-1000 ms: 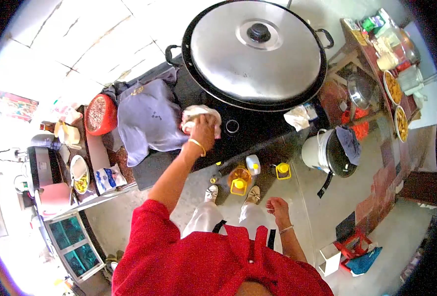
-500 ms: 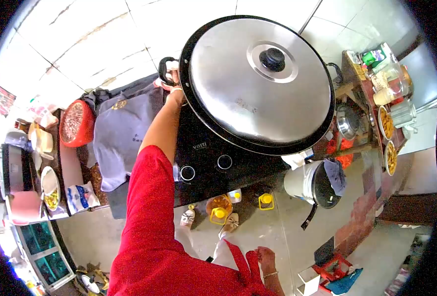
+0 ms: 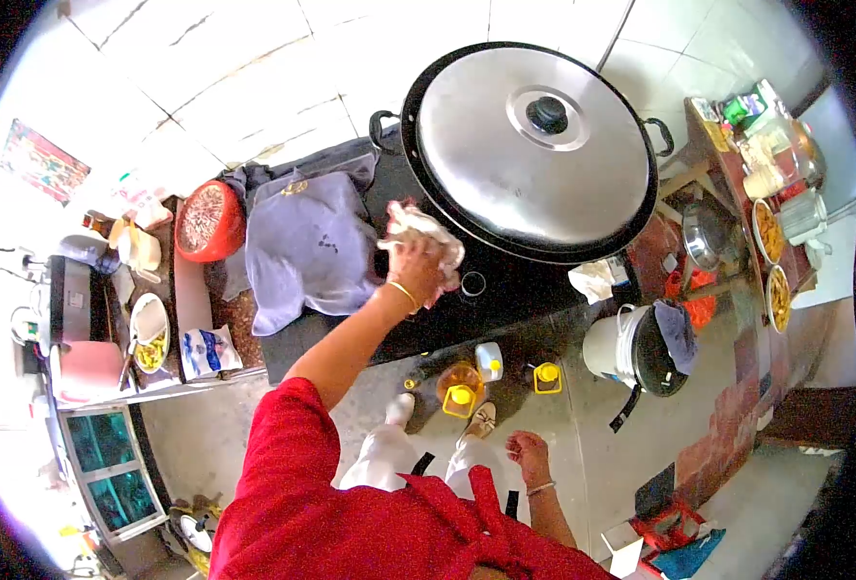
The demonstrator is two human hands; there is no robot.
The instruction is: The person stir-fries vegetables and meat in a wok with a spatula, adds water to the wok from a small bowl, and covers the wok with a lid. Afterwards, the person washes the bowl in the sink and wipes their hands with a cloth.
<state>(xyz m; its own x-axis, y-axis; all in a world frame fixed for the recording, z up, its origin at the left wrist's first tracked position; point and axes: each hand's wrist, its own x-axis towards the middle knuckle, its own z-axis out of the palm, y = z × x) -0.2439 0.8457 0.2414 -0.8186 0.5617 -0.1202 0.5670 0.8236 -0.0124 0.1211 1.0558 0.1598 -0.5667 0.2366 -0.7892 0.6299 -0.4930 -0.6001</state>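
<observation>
Over the black stove top, my left hand is pressed on a crumpled whitish cloth, gripping it beside one of the control knobs. Just beyond the cloth stands a large black pan with loop handles, covered by a domed steel lid with a black knob. A grey-blue cloth lies spread on the stove to the left of my hand. My right hand hangs low beside my body, fingers curled in, with nothing visible in it.
A red bowl and an oval dish of food sit on the left counter. On the floor are oil bottles and a lidded white bucket. Plates of food rest on the right-hand shelf. Another pale cloth lies by the stove's right end.
My left hand has moved from the pan's left handle toward me and onto the stove front, with the whitish cloth now in plain sight. The camera view has shifted. My right hand stays low.
</observation>
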